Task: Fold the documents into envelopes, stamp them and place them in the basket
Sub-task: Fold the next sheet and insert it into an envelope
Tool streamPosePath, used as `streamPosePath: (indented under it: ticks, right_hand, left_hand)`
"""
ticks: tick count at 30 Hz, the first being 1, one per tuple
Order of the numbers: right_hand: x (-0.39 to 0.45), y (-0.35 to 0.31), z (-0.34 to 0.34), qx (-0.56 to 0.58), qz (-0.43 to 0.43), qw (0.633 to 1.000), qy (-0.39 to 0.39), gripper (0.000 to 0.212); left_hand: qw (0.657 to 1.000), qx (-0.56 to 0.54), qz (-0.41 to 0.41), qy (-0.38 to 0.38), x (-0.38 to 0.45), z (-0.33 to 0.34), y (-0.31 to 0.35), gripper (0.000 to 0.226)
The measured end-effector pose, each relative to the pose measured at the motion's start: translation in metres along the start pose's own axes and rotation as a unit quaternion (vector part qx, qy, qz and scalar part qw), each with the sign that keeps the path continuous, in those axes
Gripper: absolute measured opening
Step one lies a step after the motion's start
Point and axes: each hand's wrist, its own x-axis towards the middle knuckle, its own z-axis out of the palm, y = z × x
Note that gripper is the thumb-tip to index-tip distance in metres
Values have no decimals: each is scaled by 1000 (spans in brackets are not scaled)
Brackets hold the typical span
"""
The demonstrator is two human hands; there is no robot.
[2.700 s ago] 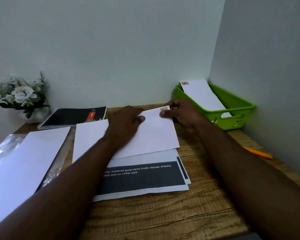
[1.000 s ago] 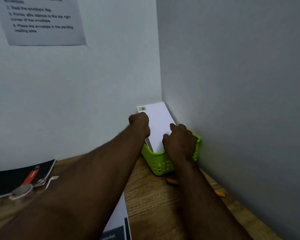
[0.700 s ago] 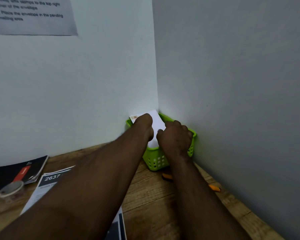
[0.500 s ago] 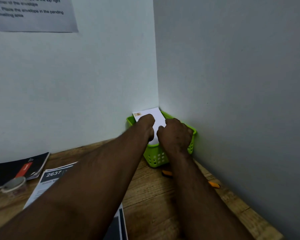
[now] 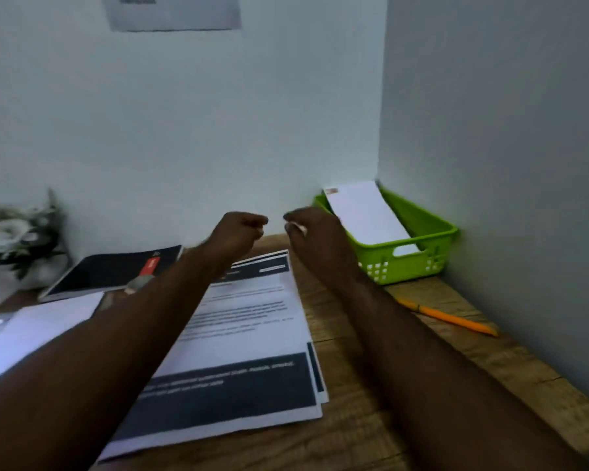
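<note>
Both hands hover above the wooden desk (image 5: 354,351), holding nothing. Left hand (image 5: 240,232) fingers loosely curled in, empty. Right hand (image 5: 315,234) also loosely curled, empty, just beside the near-left corner of the green basket (image 5: 432,232). Stamped white envelope (image 5: 364,212) lies in the basket, leaning up toward the wall corner, stamp at its top left. Printed documents (image 5: 252,321) stacked on the desk under the left forearm, partly hidden by it. Orange pencil (image 5: 449,317) on the desk near the right wall. Black notebook (image 5: 116,270) and blurred white flowers (image 5: 14,232) at left. Blank sheet (image 5: 38,328) at far left. Paper notice (image 5: 170,11) on the wall, text unreadable.
</note>
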Motion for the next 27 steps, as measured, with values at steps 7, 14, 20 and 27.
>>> streamPosePath:
  ticks: [7, 14, 20, 27]
  right_hand:
    - [-29, 12, 56, -59, 14, 941, -332, 41]
    - [-27, 19, 60, -77, -17, 928, -363, 41]
    - [-26, 23, 60, -102, -5, 942, -318, 65]
    - [-22, 16, 54, -213, -75, 948, -225, 86]
  left_hand:
    - [951, 302, 37, -55, -50, -62, -82, 33]
    - [923, 368, 102, -58, -39, -75, -104, 39]
    - [908, 403, 118, 14, -33, -69, -110, 54]
    - [890, 344, 268, 136, -41, -66, -99, 33]
